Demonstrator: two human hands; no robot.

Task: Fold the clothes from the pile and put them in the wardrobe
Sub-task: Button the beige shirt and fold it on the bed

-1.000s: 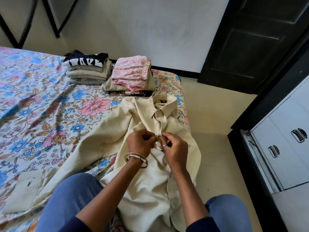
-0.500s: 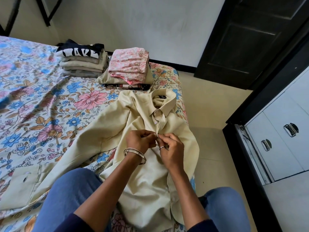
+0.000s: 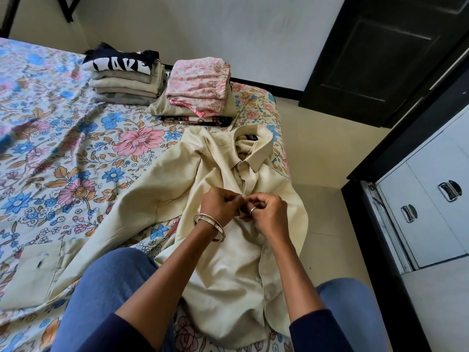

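shirt (image 3: 228, 270): cream, laid face up on the bed (image 3: 63, 161), collar away from the fingers, one sleeve spread out to their left.
left hand (image 3: 220, 207): fingers curled, front edge of the shirt pinched at the button strip; bangle (image 3: 209, 226) worn at the wrist.
right hand (image 3: 266, 212): fingers curled, the same strip pinched just right of the left fingers, fingertips almost touching; ring seen on one finger.
folded stacks: grey pile with black printed top (image 3: 124, 77) and pink floral pile (image 3: 198, 90), both set well beyond the fingers, past the collar.
wardrobe (image 3: 431, 204): white drawers seen right of the fingers, across the floor.
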